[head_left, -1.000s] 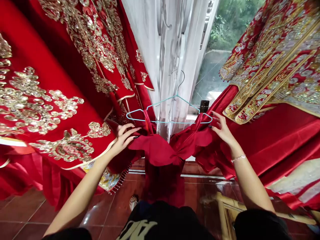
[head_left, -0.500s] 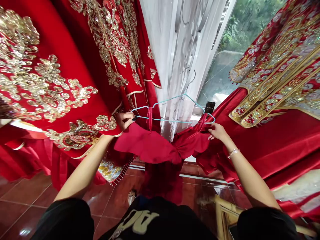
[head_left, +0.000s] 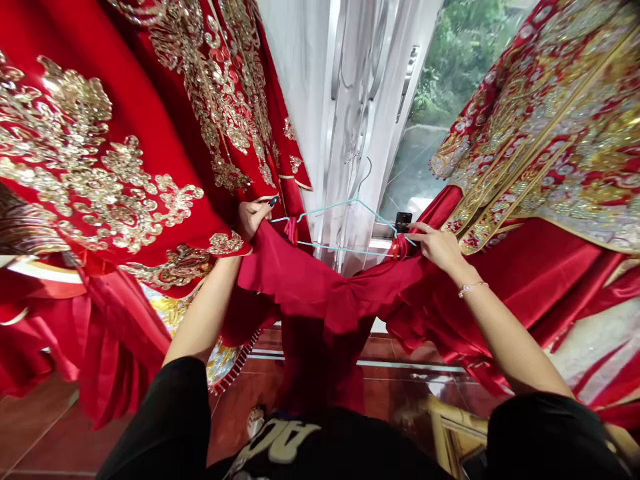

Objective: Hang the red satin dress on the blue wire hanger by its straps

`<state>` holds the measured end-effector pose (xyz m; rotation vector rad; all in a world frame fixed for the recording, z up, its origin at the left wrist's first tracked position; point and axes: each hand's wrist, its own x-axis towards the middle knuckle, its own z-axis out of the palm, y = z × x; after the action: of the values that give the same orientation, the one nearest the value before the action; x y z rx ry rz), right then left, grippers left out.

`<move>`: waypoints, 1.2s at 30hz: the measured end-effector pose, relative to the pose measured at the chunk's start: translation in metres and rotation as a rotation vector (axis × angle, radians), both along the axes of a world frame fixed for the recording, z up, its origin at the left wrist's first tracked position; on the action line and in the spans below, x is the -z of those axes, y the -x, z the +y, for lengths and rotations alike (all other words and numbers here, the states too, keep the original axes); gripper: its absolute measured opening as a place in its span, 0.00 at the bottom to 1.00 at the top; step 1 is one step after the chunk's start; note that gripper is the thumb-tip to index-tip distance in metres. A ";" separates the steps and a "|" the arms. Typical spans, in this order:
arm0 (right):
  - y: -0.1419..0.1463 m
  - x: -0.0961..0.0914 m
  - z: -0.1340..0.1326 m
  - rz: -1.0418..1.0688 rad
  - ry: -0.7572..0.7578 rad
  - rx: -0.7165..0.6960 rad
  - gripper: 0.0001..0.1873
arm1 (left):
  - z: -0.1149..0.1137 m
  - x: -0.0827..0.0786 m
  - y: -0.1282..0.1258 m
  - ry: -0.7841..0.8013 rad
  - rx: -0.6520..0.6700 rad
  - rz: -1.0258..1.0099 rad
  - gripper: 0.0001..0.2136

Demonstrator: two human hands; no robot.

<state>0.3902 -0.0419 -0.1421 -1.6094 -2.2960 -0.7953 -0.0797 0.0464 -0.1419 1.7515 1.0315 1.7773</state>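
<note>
left hand [head_left: 254, 217] grasping red satin dress [head_left: 310, 287], partly hidden behind the cloth, right hand [head_left: 438, 247] pinching the strap [head_left: 399, 248] by a blue wire hanger [head_left: 327, 208]

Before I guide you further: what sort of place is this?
Probably a bridal-wear shop or dressing room, though it could be a home: gold-sequinned red robes hang side by side, a red satin dress is on a blue wire hanger, and a sheer curtain hangs at the window.

Left hand [head_left: 254, 219] and right hand [head_left: 437, 247] raised, well apart
</note>
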 end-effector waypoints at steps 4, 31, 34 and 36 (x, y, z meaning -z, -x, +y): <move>0.004 -0.014 -0.004 -0.024 -0.001 -0.022 0.29 | 0.004 -0.026 -0.003 -0.066 0.160 0.208 0.23; 0.031 -0.033 0.022 -0.071 0.081 -0.212 0.19 | 0.004 -0.043 -0.005 -0.109 0.500 0.436 0.36; 0.027 -0.025 0.028 -0.145 0.037 -0.169 0.18 | -0.001 -0.047 -0.017 -0.033 0.546 0.482 0.36; 0.026 -0.023 0.033 -0.190 0.026 -0.179 0.17 | -0.005 -0.053 -0.027 0.001 0.553 0.543 0.34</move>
<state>0.3643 -0.0084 -0.1186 -1.3657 -2.5479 -0.9122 -0.0532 0.0419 -0.0892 2.2989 0.6247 0.9870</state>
